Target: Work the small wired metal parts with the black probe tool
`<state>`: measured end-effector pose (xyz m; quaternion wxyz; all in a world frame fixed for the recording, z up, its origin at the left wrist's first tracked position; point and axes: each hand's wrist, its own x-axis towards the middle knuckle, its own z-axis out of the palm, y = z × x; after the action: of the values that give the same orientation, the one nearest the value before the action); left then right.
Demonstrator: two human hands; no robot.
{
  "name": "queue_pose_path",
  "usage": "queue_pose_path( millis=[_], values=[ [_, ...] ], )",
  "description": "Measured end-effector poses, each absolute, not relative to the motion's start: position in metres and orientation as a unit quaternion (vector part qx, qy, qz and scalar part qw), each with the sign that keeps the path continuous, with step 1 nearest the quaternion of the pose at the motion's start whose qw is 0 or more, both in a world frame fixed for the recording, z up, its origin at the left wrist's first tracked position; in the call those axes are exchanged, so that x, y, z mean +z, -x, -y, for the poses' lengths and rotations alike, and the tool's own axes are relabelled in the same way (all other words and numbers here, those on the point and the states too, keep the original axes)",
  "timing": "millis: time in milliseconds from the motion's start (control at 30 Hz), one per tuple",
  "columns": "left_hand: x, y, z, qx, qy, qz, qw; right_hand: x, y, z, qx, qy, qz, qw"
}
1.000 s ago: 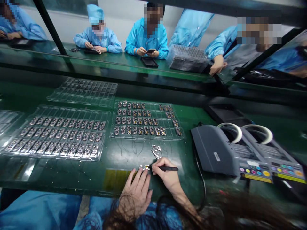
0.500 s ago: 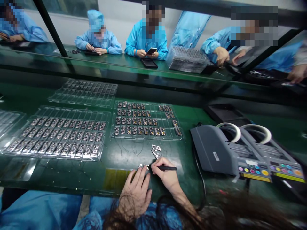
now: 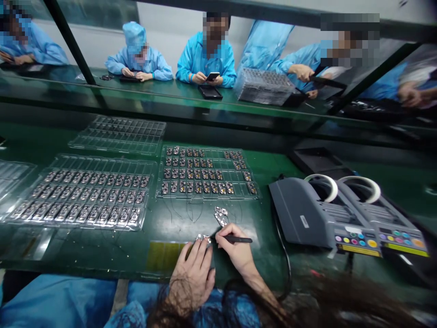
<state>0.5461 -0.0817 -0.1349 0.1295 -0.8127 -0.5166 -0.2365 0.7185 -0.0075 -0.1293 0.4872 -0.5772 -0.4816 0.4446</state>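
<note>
My left hand (image 3: 191,278) lies on the green mat (image 3: 177,223), its fingertips against a small circuit board (image 3: 203,238). My right hand (image 3: 236,252) grips a black pen-like tool (image 3: 239,239), whose tip points at that board. Two more boards (image 3: 221,215) lie just beyond my hands. Clear plastic trays hold rows of similar boards: one (image 3: 208,171) is straight ahead, with gaps in its rows, and a fuller one (image 3: 82,193) is to the left. A yellow film patch (image 3: 164,255) sits left of my left hand.
Two grey tape dispensers (image 3: 344,214) with white tape rolls stand on the right. Across a glass-topped shelf, several co-workers in blue gowns (image 3: 205,59) sit at another bench, with a stack of trays (image 3: 264,86) and a dark tablet (image 3: 210,92).
My hands stay almost still at the board, and the view has shifted slightly. The co-worker's hand at upper right has moved left, away from the tray stack.
</note>
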Motion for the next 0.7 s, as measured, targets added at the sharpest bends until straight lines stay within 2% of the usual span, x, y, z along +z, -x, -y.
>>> queue_pose_path(
  millis=[133, 233, 333, 467, 600, 700],
  values=[
    [-0.136, -0.546, 0.082, -0.238, 0.813, 0.515, 0.131, -0.131, -0.724, 0.015, 0.385, 0.567, 0.522, 0.508],
    [-0.139, -0.547, 0.082, -0.261, 0.810, 0.507, 0.137, -0.135, -0.731, 0.025, 0.311, 0.511, 0.627, 0.499],
    [-0.141, -0.548, 0.082, -0.301, 0.793, 0.513, 0.137, -0.143, -0.739, 0.032, 0.177, 0.462, 0.760, 0.422],
    [-0.142, -0.550, 0.082, -0.305, 0.794, 0.505, 0.146, -0.155, -0.742, 0.032, 0.044, 0.449, 0.838, 0.305],
    [-0.141, -0.549, 0.081, -0.294, 0.800, 0.500, 0.152, -0.162, -0.736, 0.030, 0.012, 0.441, 0.869, 0.224],
    [-0.142, -0.548, 0.080, -0.297, 0.801, 0.499, 0.147, -0.167, -0.732, 0.030, 0.038, 0.462, 0.858, 0.223]
  ],
)
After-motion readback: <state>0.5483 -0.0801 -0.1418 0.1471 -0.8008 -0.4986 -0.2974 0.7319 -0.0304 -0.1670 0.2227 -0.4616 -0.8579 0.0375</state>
